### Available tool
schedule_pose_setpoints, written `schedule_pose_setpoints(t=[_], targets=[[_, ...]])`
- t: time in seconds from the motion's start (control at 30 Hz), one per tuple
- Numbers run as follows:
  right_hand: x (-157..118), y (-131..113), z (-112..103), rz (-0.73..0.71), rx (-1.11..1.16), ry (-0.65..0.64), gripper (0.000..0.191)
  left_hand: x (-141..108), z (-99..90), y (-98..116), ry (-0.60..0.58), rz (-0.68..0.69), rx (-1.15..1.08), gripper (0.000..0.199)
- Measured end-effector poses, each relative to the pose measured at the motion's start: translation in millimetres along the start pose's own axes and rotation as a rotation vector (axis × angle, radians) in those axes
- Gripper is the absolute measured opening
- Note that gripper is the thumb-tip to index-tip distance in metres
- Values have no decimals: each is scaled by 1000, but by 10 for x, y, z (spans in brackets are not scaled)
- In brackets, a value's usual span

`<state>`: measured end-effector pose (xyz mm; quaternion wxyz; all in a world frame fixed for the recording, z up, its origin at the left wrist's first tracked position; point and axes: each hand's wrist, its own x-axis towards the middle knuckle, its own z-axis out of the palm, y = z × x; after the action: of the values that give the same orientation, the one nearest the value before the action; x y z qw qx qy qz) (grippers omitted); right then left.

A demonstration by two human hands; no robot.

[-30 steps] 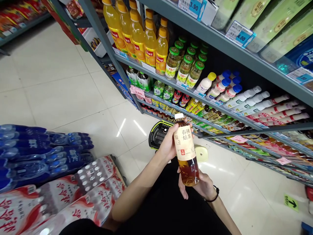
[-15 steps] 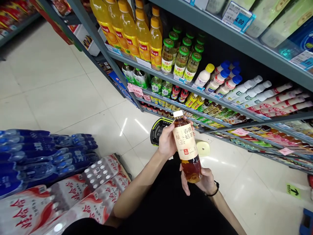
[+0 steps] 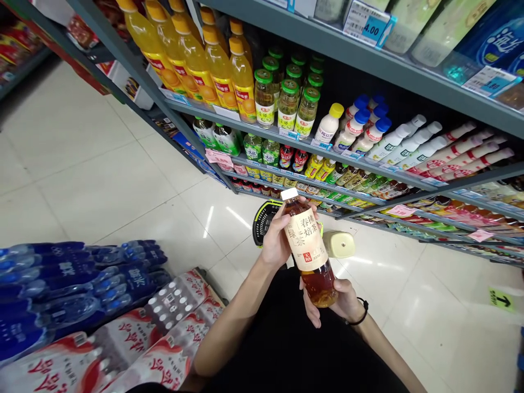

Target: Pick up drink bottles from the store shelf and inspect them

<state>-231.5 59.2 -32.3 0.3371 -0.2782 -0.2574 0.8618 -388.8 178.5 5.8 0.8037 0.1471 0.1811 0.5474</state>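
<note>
A bottle of brown tea [image 3: 309,245] with a white cap and a cream label is tilted in front of my body, its cap toward the shelves. Near the cap, my left hand [image 3: 278,240] is wrapped round the upper part, with some fingertips showing on the far side. My right hand [image 3: 341,300], with a black band at the wrist, grips the bottle's base between thumb and fingers. Behind the bottle, a black basket with a green rim [image 3: 262,222] is partly hidden on the floor.
Shelves [image 3: 254,123] of bottled drinks run across the top and right. Packs of blue-wrapped water [image 3: 77,284] and red-and-white wrapped bottles [image 3: 135,338] are stacked at the lower left. A pale yellow stool [image 3: 339,244] stands on the tiled floor beyond the bottle.
The view has shifted, so shelf goods sit further left and the stacked packs lower. Both hands keep their hold on the bottle, whose cap end has moved slightly left. More of the yellow stool shows.
</note>
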Motion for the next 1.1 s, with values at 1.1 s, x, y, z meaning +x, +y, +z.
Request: schedule_pose_setpoints(t=[1.1], targets=[[-307,4,8,-705,-1408,710,53,-85,59,-103,-34,-7,-109,33]])
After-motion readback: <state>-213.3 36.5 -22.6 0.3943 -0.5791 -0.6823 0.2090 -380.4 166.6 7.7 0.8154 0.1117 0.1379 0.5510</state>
